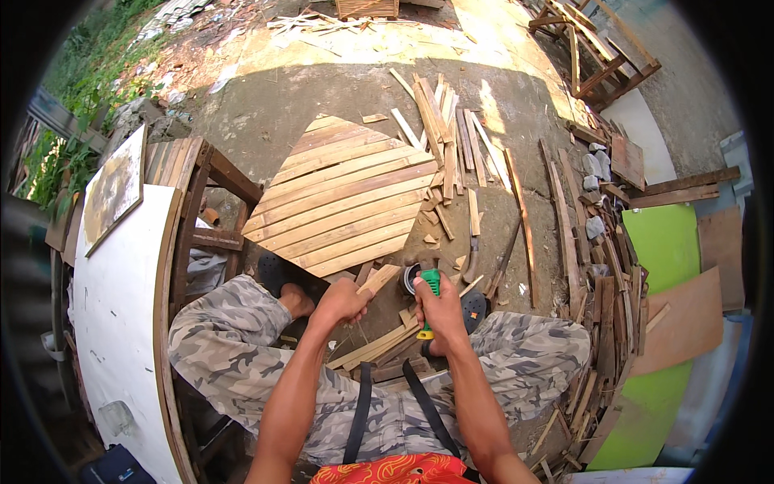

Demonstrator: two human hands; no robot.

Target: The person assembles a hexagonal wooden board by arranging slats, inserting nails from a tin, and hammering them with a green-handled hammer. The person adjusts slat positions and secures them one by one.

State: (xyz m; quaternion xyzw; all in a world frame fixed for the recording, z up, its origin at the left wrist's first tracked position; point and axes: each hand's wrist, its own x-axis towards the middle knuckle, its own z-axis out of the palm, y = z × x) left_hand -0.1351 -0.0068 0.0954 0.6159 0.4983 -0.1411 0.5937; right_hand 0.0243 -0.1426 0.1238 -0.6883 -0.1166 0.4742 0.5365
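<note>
My left hand is closed round a short flat wood slat, which sticks out to the right toward the tool. My right hand grips a green and yellow angle grinder. The grinder's round head faces the slat's end, close to it; I cannot tell if they touch or if the disc spins. Just beyond both hands lies a panel of parallel light wood slats, cut to an angular outline. Below the hands, several loose strips rest on the ground between my legs.
Loose wood strips are heaped beyond the panel to the right. A tool with a dark curved end lies nearer. On the left stands a white-topped bench; stacked boards and a green sheet are at the right.
</note>
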